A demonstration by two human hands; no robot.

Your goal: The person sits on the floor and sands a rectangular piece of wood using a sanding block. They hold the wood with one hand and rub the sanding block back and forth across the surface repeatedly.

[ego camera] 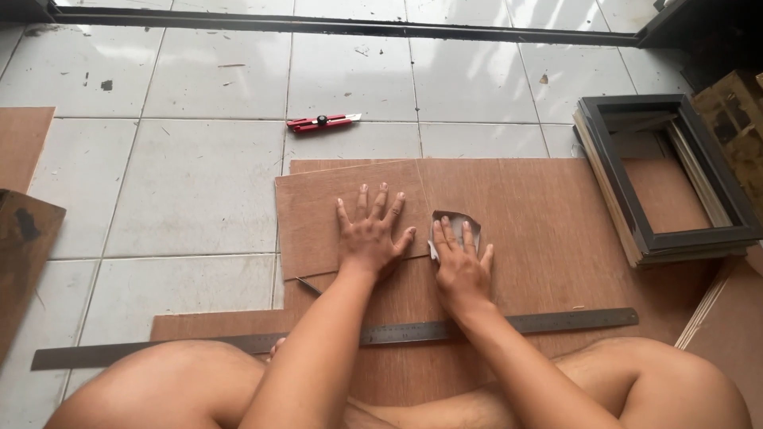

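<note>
While you sit on the tiled floor (199, 199), a long steel ruler (556, 321) lies nearest you, crossing under both forearms on the brown plywood sheet (548, 238). A smaller cut panel (310, 214) rests on that sheet. Your left hand (368, 236) lies flat on the panel, fingers spread wide, gripping nothing. Just beside it, your right hand (462, 268) presses palm-down on a grey scrap (455, 221), probably sandpaper, with fingers extended over it rather than curled. To the right stands a stack of dark frames (675, 238). Farther off, well apart, a red utility knife (322, 122) lies on the tiles.
</note>
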